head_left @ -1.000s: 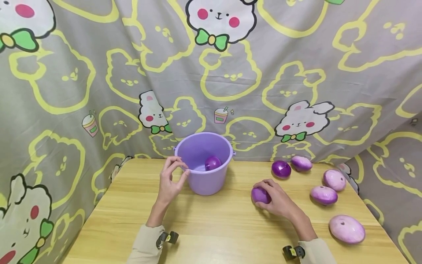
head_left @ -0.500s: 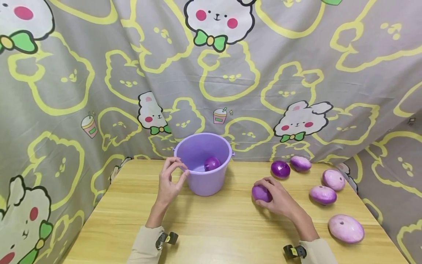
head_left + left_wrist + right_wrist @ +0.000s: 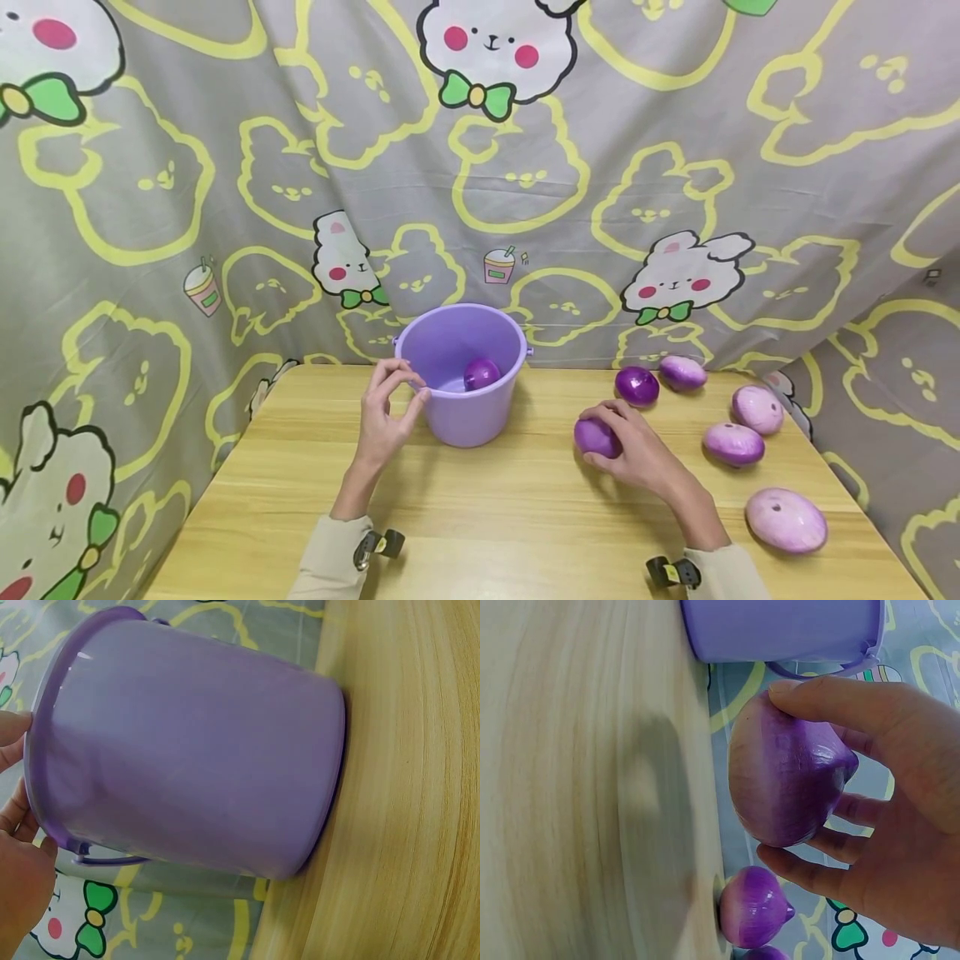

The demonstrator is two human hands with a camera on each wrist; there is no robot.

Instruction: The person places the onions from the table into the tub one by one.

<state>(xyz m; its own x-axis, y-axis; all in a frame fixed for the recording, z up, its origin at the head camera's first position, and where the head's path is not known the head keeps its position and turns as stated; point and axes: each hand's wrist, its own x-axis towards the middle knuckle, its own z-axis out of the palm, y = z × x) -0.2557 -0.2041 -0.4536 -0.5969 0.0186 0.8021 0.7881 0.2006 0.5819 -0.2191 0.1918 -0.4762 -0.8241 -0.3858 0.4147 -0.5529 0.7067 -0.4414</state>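
Observation:
A lilac bucket (image 3: 471,417) stands upright near the back of the table, with one purple onion (image 3: 482,374) lying inside it. My left hand (image 3: 388,412) pinches the bucket's near left rim between thumb and fingers; the left wrist view shows the fingertips (image 3: 13,727) at that rim. To the right of the bucket, my right hand (image 3: 636,446) holds another purple onion (image 3: 597,437), thumb on one side and fingers on the other. In the right wrist view this held onion (image 3: 787,776) is pale at one end and pointed at the other, and it is off the tabletop.
Several more onions lie along the table's right side: a dark purple onion (image 3: 637,387) at the back and a pale, larger onion (image 3: 786,521) nearest the front. The wooden table (image 3: 480,525) meets a patterned grey curtain (image 3: 525,167) behind.
My right hand has raised the onion slightly and shifted it a touch to the right. The left hand keeps its grip on the bucket, and the head view has drifted a little.

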